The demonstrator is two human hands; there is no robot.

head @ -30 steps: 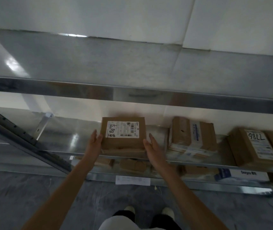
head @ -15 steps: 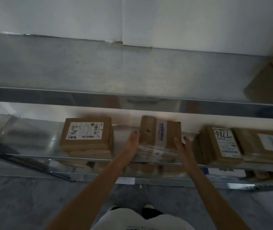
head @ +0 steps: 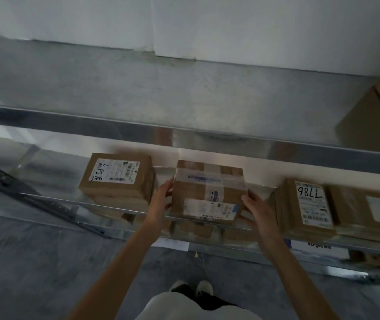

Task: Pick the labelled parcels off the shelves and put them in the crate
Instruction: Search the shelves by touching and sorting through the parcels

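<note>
Parcel (head: 208,192) gripped at the front edge of a metal shelf (head: 46,197).
Left hand (head: 161,196) and right hand (head: 257,207) press its 2 sides. Pick step; next, lift clear toward an unseen crate. Left of it, another labelled box (head: 117,176); right, box marked 7786 (head: 306,204).

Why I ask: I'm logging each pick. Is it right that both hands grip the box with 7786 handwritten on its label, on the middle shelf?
Not quite. In the head view, the left hand and right hand grip the taped box in the centre; the 7786 box sits untouched beside it.
</note>
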